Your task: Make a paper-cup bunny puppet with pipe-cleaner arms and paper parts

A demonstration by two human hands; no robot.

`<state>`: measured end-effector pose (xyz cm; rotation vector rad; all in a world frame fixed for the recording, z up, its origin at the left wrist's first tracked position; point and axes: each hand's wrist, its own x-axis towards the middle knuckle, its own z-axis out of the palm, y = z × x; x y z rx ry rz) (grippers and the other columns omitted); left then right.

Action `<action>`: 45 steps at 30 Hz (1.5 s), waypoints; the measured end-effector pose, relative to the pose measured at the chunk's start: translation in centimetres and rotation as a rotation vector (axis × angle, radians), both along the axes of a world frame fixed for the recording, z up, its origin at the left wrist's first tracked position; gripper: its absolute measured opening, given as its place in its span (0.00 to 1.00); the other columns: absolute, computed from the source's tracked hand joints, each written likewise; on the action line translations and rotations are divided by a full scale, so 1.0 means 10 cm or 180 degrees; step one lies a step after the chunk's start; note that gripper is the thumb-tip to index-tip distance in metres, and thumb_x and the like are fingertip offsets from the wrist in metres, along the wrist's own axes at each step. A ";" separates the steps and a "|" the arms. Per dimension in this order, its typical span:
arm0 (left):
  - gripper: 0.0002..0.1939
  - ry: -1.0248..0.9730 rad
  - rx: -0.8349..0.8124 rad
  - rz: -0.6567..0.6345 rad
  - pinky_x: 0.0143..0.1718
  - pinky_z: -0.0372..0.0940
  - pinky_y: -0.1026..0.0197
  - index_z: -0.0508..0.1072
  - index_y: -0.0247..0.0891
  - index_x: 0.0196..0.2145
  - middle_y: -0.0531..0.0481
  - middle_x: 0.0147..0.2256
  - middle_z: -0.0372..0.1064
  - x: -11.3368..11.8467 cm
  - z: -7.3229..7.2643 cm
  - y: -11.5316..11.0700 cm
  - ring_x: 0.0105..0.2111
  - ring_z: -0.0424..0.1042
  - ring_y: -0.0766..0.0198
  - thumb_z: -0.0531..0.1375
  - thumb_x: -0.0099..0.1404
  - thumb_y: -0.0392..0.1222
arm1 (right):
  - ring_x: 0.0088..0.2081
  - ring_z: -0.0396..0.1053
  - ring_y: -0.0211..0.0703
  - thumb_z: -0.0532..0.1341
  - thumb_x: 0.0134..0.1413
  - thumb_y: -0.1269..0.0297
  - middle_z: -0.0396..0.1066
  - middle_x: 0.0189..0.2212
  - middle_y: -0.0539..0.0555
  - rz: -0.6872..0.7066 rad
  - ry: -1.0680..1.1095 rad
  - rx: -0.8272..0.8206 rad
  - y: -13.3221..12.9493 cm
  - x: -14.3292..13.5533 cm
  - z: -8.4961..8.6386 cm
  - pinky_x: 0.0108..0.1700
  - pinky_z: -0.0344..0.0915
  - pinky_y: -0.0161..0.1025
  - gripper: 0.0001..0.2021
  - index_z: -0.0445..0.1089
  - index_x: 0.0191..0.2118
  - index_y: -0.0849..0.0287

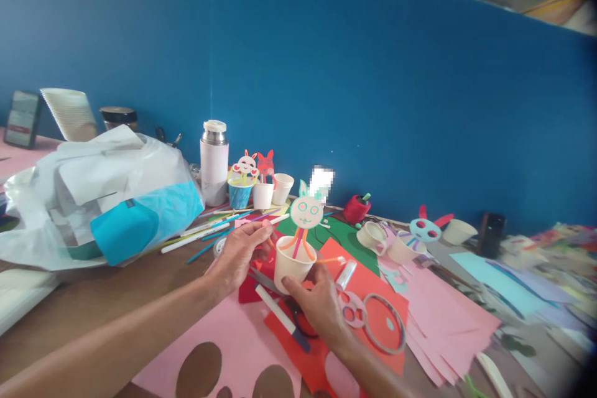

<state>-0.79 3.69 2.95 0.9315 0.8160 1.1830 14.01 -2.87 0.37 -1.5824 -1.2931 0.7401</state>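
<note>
My right hand point(319, 301) is closed around a white paper cup point(285, 270), held upright over the table. Out of the cup rises a paper animal head point(306, 213) with pointed green ears and a drawn face, on orange and purple strips. To the left of the cup, my left hand point(242, 252) has thumb and forefinger pinched together. A slim white pen point(280, 219) shows at those fingertips; its other end is hidden. Below the hands lie a marker with a dark cap point(282, 317) and scissors point(305, 317), partly covered by my right hand.
Pink paper with cut-out holes point(233, 329) and red paper point(394, 323) with a tape ring point(402, 329) lie in front. A plastic bag point(153, 168), a flask point(214, 165) and decorated cups point(240, 194) stand behind. Pink sheets point(448, 329) spread right, below a blue wall point(373, 74).
</note>
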 end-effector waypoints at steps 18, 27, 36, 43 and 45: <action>0.12 0.0221 0.0217 -0.0026 0.19 0.54 0.69 0.70 0.35 0.24 0.56 0.18 0.62 0.01 0.00 -0.02 0.17 0.60 0.73 0.61 0.52 0.47 | 0.35 0.70 0.47 0.63 0.38 0.61 0.72 0.33 0.55 0.0092 0.0178 0.0174 -0.01 -0.01 0.03 0.36 0.65 0.39 0.14 0.66 0.35 0.59; 0.12 0.0337 0.0244 -0.0026 0.20 0.55 0.69 0.69 0.34 0.24 0.55 0.19 0.63 0.00 -0.01 0.00 0.18 0.60 0.73 0.60 0.54 0.48 | 0.33 0.69 0.44 0.62 0.39 0.62 0.72 0.31 0.54 0.0040 0.0055 0.0137 -0.03 -0.03 0.08 0.33 0.65 0.35 0.14 0.67 0.36 0.61; 0.12 0.0221 0.0240 -0.0151 0.19 0.56 0.69 0.70 0.33 0.25 0.55 0.19 0.63 -0.03 -0.04 0.02 0.17 0.61 0.73 0.60 0.54 0.46 | 0.33 0.69 0.46 0.63 0.39 0.62 0.72 0.31 0.55 -0.0006 -0.0090 0.0161 -0.01 -0.01 0.02 0.34 0.65 0.37 0.16 0.67 0.37 0.61; 0.10 0.0050 0.0122 -0.0119 0.19 0.57 0.70 0.69 0.33 0.23 0.54 0.19 0.65 -0.03 -0.03 0.01 0.17 0.61 0.74 0.62 0.52 0.44 | 0.35 0.70 0.46 0.63 0.40 0.63 0.72 0.33 0.55 0.0162 0.0051 0.0158 -0.01 0.00 -0.02 0.36 0.66 0.37 0.16 0.66 0.39 0.61; 0.10 0.0022 0.0145 -0.0102 0.19 0.57 0.70 0.69 0.34 0.23 0.55 0.19 0.65 -0.03 -0.05 0.02 0.17 0.61 0.74 0.62 0.52 0.43 | 0.35 0.70 0.46 0.63 0.40 0.63 0.72 0.33 0.55 0.0206 0.0082 0.0147 -0.01 0.00 -0.02 0.36 0.66 0.37 0.16 0.65 0.39 0.61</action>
